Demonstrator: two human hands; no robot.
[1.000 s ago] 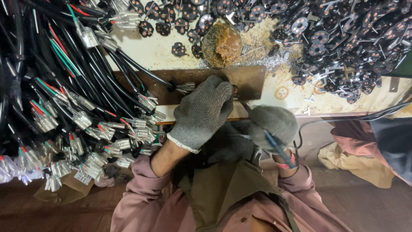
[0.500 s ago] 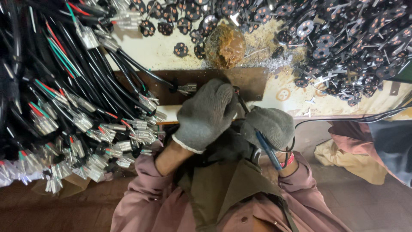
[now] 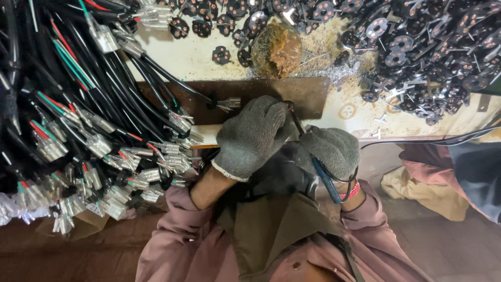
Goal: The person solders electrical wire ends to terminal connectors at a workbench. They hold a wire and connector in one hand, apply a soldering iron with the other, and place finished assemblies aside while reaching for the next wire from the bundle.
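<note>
Across bench left: big heap of black cables (image 3: 68,94) with metal crimp terminals. Upper right: pile of black round discs (image 3: 417,47). Centre: brown metal plate (image 3: 308,96). Left hand (image 3: 253,137), grey-gloved, fingers curled shut over thin wire (image 3: 295,117) at plate edge. Right hand (image 3: 330,151), gloved, clamped on blue-handled pliers (image 3: 326,180), touching left.

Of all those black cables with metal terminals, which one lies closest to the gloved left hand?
The lone black cable whose terminals rest on the brown plate, just above the left hand; the rest are bundled further left.
</note>
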